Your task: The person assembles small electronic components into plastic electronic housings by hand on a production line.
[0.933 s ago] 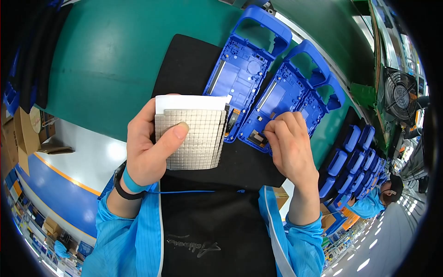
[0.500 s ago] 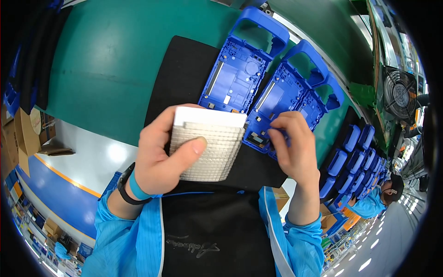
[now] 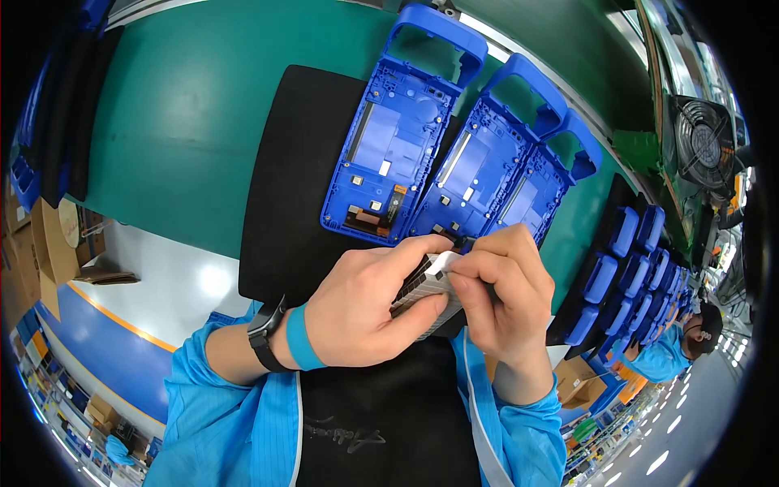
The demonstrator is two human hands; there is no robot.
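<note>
My left hand (image 3: 361, 300) grips a stack of pale grid-patterned pad sheets (image 3: 420, 286), tilted so that its layered edge shows between thumb and fingers. At the white end of the stack, my right hand (image 3: 511, 296) has thumb and forefinger pinched against the corner; a small piece between the fingertips cannot be made out. Just beyond my hands lie a left blue plastic housing (image 3: 393, 134), a middle blue housing (image 3: 479, 158) and a right blue housing (image 3: 531, 195), side by side with handles pointing away. Small pale pads sit inside; my fingers hide the middle one's near end.
Under the housings lies a black mat (image 3: 280, 162) on a green worktop (image 3: 178, 122). Several blue handled parts (image 3: 596, 278) stand in rows at right, near a black fan (image 3: 704, 142). A person in blue (image 3: 661, 353) is farther off at right. Cardboard boxes (image 3: 53, 243) stand at left.
My left hand has moved right and turned the stack from face-up to edge-on. The right hand has come away from the middle housing to the stack's corner. The housings appear shifted left in view.
</note>
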